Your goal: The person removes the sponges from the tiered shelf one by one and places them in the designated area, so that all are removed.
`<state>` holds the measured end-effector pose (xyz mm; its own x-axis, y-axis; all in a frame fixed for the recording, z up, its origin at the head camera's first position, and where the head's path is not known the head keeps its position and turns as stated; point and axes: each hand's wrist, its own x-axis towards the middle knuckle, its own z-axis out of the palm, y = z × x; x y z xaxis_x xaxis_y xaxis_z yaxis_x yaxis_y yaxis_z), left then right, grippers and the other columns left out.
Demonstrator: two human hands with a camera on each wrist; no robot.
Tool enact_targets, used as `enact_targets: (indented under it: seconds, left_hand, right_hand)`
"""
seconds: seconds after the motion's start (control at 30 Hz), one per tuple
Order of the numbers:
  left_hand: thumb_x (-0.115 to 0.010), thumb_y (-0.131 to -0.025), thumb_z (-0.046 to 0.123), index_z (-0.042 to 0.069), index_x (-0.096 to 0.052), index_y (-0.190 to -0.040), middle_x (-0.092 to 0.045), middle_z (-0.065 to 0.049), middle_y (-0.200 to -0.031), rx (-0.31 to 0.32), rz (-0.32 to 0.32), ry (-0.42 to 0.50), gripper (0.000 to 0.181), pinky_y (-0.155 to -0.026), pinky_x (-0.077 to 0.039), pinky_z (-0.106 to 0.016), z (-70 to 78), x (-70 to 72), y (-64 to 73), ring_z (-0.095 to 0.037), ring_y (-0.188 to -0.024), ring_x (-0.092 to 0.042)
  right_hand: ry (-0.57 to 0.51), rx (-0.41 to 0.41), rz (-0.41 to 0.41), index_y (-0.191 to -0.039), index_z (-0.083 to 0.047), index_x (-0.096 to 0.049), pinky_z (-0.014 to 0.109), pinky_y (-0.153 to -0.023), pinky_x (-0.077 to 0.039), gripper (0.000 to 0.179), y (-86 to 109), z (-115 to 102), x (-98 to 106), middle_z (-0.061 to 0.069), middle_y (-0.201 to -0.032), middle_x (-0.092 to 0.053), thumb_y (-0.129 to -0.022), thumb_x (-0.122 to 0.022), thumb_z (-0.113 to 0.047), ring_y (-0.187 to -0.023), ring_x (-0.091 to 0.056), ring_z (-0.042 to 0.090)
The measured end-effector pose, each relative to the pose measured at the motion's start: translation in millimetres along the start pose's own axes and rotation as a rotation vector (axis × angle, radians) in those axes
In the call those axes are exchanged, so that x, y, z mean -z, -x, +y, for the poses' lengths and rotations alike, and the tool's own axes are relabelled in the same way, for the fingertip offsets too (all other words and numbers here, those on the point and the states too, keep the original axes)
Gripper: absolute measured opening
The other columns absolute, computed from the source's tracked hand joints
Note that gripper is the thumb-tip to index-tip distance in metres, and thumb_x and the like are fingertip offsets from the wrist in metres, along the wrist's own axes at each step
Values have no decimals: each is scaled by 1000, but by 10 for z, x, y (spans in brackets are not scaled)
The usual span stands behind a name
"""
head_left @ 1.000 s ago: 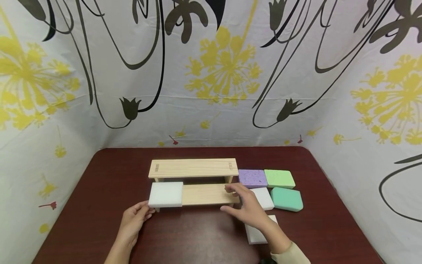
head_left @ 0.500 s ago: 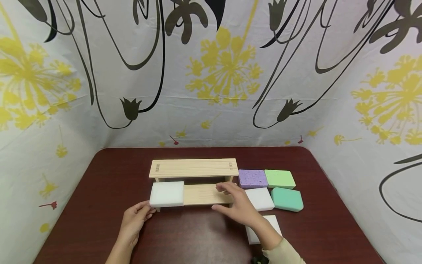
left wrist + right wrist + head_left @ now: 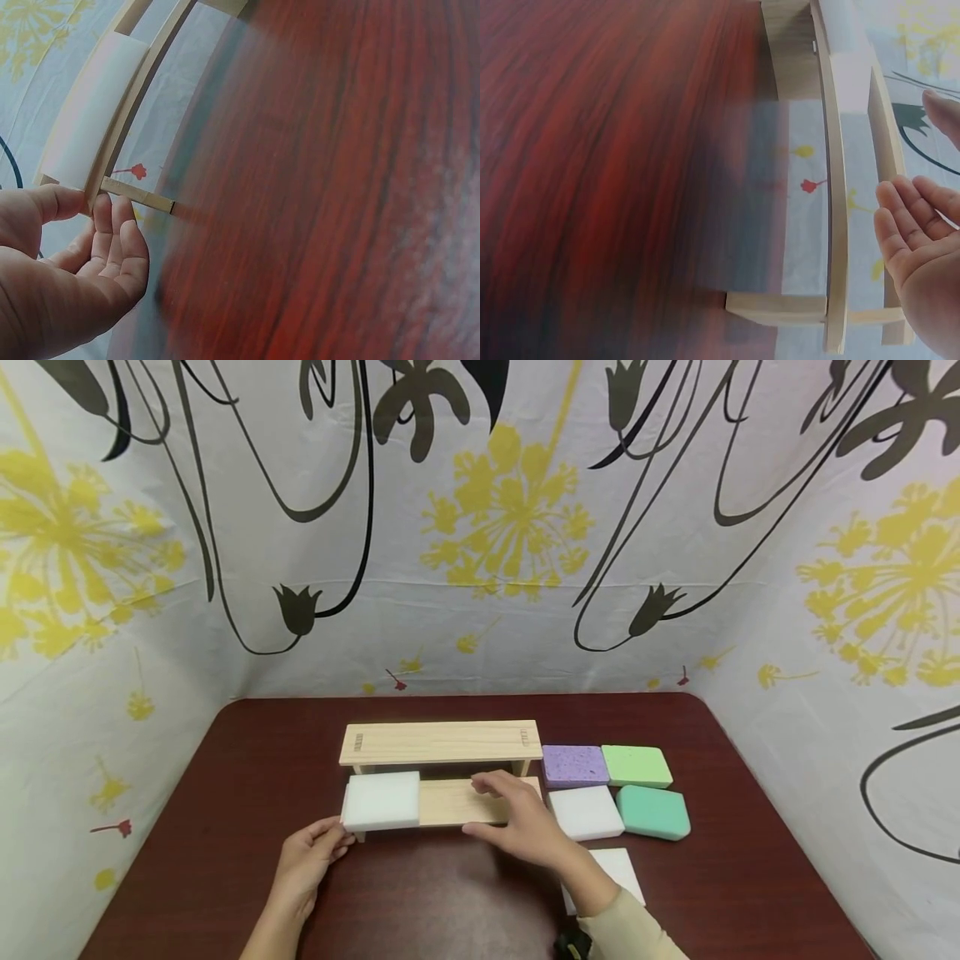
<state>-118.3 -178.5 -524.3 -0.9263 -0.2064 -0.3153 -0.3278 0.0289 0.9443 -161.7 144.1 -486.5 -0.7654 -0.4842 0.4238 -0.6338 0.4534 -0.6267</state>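
Observation:
A two-step pale wooden rack (image 3: 442,743) stands on the table. On the left end of its lower step lies a white sponge block (image 3: 382,800). My left hand (image 3: 309,864) pinches the lower step's left front corner, thumb above and fingers against the underside near a leg (image 3: 139,195). With fingers spread and thumb apart, my right hand (image 3: 521,818) hovers over the bare right part of that step, holding nothing. To the right lie a purple sponge (image 3: 575,766), a light green sponge (image 3: 636,767), a teal sponge (image 3: 652,812) and a white sponge (image 3: 587,812).
Another white sponge (image 3: 618,875), partly behind my right forearm, lies nearer the front. The dark red table (image 3: 750,877) has patterned cloth (image 3: 480,643) hanging behind it and at both sides. A small black object (image 3: 572,941) shows by the right sleeve.
My right hand has slid leftward above the lower step, from its right end towards the white sponge block, and uncovers more of the sponge at right. The left hand stays at the corner.

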Motion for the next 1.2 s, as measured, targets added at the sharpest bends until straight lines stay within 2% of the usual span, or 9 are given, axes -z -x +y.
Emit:
enact_targets:
  seconds: [0.33,0.63,0.8,1.03,1.2]
  left_hand:
    - [-56,-103,6,-16,-53,-134,-70,-14,-109,2,1,12,38,-77,-58,-22,-12,11,-8,-7,-88,-67]
    - [-58,-103,7,-16,-54,-134,-69,-16,-112,0,-5,11,39,-77,-58,-22,-1,5,-6,-8,-88,-67]
    - [-57,-103,7,-17,-53,-134,-69,-17,-114,-3,-9,10,39,-78,-58,-22,0,5,0,-7,-88,-67]
    - [-57,-103,7,-17,-53,-134,-70,-15,-112,-7,-15,19,39,-78,-57,-21,3,4,3,-6,-88,-67]
    - [-57,-103,6,-16,-53,-134,-70,-17,-113,-11,-10,17,39,-79,-58,-22,-3,8,8,-8,-90,-67]
  right_hand:
    - [-5,-22,-25,-127,-2,-63,37,-94,-55,57,-107,-25,-121,11,-116,-67,-82,-86,-29,-106,-63,20]
    - [-27,-36,-52,-131,-1,-61,39,-98,-53,59,-184,-61,-224,13,-121,-66,-84,-84,-30,-109,-63,23]
    - [-1,-53,-72,-135,0,-59,39,-102,-50,64,-214,-79,-272,11,-125,-66,-85,-84,-32,-114,-62,21]
    - [26,-46,-80,-136,-1,-59,38,-102,-50,66,-256,-108,-329,9,-127,-65,-85,-83,-34,-115,-62,21]
    - [9,-37,-91,-136,0,-58,37,-102,-51,66,-303,-134,-366,10,-126,-66,-84,-84,-33,-113,-62,21]
